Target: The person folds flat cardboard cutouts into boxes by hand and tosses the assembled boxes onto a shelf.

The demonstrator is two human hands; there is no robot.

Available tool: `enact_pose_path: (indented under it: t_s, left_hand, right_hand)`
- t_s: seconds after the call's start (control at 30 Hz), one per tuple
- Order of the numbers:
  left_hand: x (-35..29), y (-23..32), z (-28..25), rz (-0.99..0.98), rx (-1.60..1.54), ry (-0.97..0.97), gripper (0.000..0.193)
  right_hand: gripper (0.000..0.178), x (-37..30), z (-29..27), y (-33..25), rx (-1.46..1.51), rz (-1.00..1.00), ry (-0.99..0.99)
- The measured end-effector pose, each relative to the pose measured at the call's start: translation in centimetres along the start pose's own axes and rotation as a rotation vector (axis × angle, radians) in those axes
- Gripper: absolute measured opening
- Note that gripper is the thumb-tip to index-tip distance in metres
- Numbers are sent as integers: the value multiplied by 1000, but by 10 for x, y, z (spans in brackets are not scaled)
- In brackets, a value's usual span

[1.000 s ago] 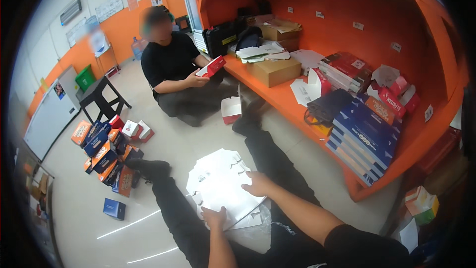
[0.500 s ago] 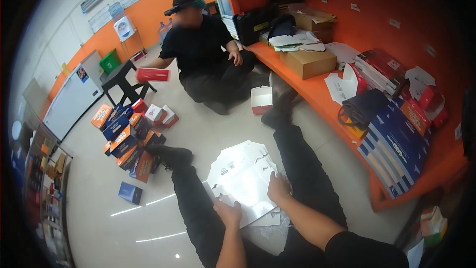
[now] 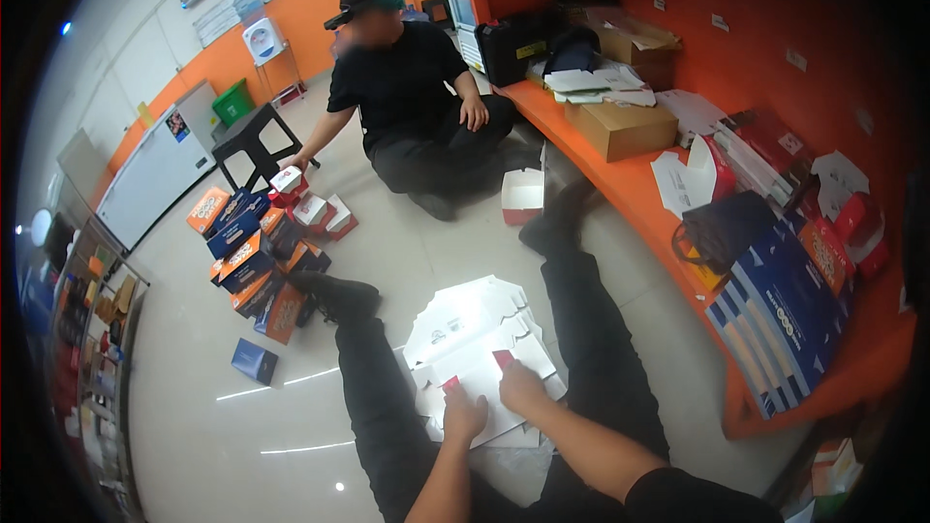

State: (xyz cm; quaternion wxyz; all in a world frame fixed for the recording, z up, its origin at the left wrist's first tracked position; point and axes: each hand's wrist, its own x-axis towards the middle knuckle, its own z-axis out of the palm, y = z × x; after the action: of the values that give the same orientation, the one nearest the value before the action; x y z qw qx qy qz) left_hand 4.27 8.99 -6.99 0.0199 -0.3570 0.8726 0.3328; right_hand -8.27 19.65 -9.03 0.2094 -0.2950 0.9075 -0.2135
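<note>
A stack of flat white box blanks (image 3: 463,315) lies on the floor between my outstretched legs. On the top blank (image 3: 475,368) two small flaps are turned up and show their red side. My left hand (image 3: 465,416) is closed on the left red flap (image 3: 450,384). Farther right, my right hand (image 3: 521,387) grips the other red flap (image 3: 503,358), fingers partly hidden behind the board. Clear plastic wrap (image 3: 518,460) sits under the near edge of the stack.
A co-worker (image 3: 412,87) sits cross-legged ahead, one hand at a red and white box (image 3: 288,179). Beside my left foot are piled orange and blue boxes (image 3: 245,261). An open box (image 3: 523,196) stands near my right foot. An orange bench (image 3: 639,208) with cartons runs along the right.
My hands have moved from the blank's side edges inward, and two red flaps now stand up in them. The co-worker's red box has gone from mid-air to the pile.
</note>
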Motion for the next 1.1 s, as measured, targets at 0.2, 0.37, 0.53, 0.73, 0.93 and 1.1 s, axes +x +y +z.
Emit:
enact_pose_path:
  t_s: [0.2,0.37,0.53,0.73,0.93,1.1]
  left_hand:
    - [16,-9,15,10,224,-269,82]
    - [23,-24,19,60,21,-196,79]
    - [-12,21,0,6,274,378,61]
    - [-50,85,-62,80,-940,101,51]
    - [-57,76,-89,106,-1304,95,29]
    - [-66,78,-111,275,-1457,343,28]
  right_hand:
    - [45,-12,34,-17,-300,-157,196]
    - [38,14,28,1,122,-23,186]
    - [27,-18,-63,-3,131,96,181]
    - [30,-77,-143,-51,-27,-656,152]
    - [51,-103,-174,-72,361,-828,5]
    - [65,-112,-175,-82,906,-704,7]
